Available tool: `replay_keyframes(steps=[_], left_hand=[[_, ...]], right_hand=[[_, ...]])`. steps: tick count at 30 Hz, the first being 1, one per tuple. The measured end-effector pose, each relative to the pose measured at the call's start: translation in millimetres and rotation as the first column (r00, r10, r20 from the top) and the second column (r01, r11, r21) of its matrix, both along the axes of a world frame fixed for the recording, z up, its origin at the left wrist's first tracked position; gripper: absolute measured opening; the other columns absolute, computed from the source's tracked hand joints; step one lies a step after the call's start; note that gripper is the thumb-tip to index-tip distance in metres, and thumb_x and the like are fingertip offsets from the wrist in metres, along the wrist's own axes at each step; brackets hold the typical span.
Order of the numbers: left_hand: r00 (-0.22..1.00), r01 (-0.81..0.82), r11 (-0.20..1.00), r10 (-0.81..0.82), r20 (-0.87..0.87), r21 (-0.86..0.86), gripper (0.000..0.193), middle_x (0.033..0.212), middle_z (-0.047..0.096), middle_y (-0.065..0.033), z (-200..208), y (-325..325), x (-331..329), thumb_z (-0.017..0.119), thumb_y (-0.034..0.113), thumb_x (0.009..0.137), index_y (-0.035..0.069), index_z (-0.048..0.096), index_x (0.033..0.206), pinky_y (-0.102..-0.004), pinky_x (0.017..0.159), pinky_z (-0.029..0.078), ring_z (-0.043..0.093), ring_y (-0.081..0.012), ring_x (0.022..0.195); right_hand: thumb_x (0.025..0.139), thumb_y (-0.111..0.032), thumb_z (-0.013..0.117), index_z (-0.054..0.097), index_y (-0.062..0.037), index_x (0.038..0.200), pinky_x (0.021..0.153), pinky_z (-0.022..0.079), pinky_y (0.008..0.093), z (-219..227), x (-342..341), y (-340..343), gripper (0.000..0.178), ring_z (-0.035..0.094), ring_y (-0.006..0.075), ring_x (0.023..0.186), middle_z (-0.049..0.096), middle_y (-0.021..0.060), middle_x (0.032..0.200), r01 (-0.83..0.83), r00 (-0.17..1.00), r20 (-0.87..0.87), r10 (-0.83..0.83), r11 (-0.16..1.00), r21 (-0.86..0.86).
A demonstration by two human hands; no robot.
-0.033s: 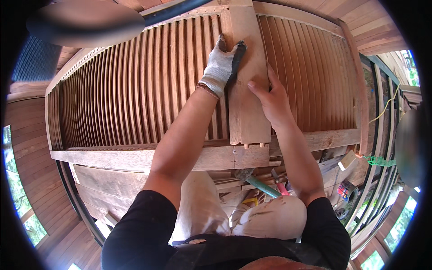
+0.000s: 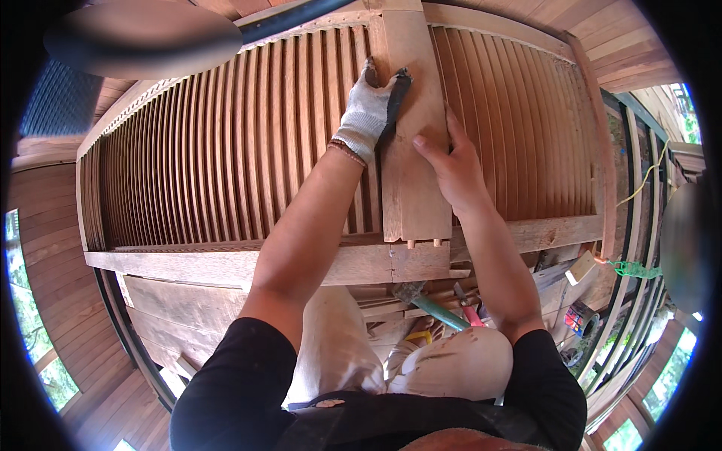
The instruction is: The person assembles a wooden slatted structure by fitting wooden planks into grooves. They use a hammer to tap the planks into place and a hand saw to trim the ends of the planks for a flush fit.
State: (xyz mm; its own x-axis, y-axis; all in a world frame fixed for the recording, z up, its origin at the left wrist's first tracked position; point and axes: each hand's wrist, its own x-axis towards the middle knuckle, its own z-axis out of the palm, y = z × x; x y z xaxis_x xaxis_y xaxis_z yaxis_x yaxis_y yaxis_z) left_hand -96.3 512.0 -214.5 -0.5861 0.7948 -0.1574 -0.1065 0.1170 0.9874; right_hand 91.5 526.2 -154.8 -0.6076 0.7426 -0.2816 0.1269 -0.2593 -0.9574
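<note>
A large wooden louvered shutter (image 2: 248, 143) lies in front of me, its slats set inside a frame. Across its middle runs a broad, smooth wooden rail (image 2: 416, 180), whose near end shows two short dowels by the frame's near edge. My left hand (image 2: 368, 105), in a white and dark work glove, grips the rail's left side with the thumb on top. Bare, my right hand (image 2: 455, 161) holds the opposite side, thumb on the upper face and fingers along the edge beside the right-hand slats. The fingertips of both hands are partly hidden.
Below the shutter, near my knees, lie a hammer (image 2: 436, 309) with a green handle and a tool with a pink handle (image 2: 472, 314). A can (image 2: 580, 319) stands at right, near green netting (image 2: 638, 268). A blurred dark shape covers the upper left.
</note>
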Motion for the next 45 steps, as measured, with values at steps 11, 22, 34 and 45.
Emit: replay_keyframes(steps=[11, 22, 34, 45], left_hand=[[0.971, -0.023, 0.973, -0.032, -0.235, -0.228, 0.096, 0.133, 0.058, -0.0373, 4.2, 2.7, -7.8, 0.07, 0.055, 0.088, -0.013, 0.038, 0.147, -0.0384, 0.108, 0.046, 0.056, -0.0429, 0.13], [0.995, -0.056, 0.989, 0.066, -0.073, 0.135, 0.031, 0.097, 0.068, -0.0041, -33.9, 14.2, -5.3, 0.072, 0.019, 0.096, 0.003, 0.059, 0.118, -0.0255, 0.071, 0.052, 0.063, -0.0117, 0.086], [0.801, -0.008, 0.975, -0.126, -0.585, -0.221, 0.037, 0.094, 0.072, -0.0203, 98.7, -126.5, 41.8, 0.068, 0.029, 0.098, -0.003, 0.062, 0.115, -0.0404, 0.072, 0.06, 0.074, -0.0288, 0.084], [0.475, 0.096, 0.815, -0.542, -0.693, -0.571, 0.092, 0.133, 0.057, -0.0063, 86.8, -229.8, 120.4, 0.088, 0.034, 0.051, 0.017, 0.058, 0.136, -0.0508, 0.114, 0.032, 0.05, -0.0314, 0.128]], right_hand=[[0.095, -0.017, 0.073, 0.024, 0.005, 0.159, 0.105, 0.048, 0.0337, 5.9, -9.0, 1.9, 0.083, 0.058, 0.0222, 0.126, 0.054, 0.0209, 0.144, 0.01, 1.0, 0.027, -0.011, 1.0, 0.022], [0.093, -0.019, 0.074, 0.024, 0.0038, 0.159, 0.11, 0.044, 0.0364, 11.1, 12.5, -14.2, 0.086, 0.055, 0.0254, 0.131, 0.054, 0.0206, 0.145, -0.06, 0.995, 0.08, 0.06, 0.998, -0.011], [0.09, -0.012, 0.075, 0.031, 0.0063, 0.156, 0.111, 0.043, 0.0348, -20.3, 37.7, -11.3, 0.081, 0.056, 0.0235, 0.13, 0.057, 0.0195, 0.142, 0.015, 0.972, -0.227, -0.065, 0.977, -0.214], [0.095, -0.008, 0.064, 0.033, 0.0044, 0.157, 0.114, 0.039, 0.0337, -26.5, 39.3, -13.8, 0.07, 0.054, 0.0215, 0.133, 0.056, 0.0165, 0.146, 0.032, 0.985, -0.166, -0.043, 0.997, -0.069]])
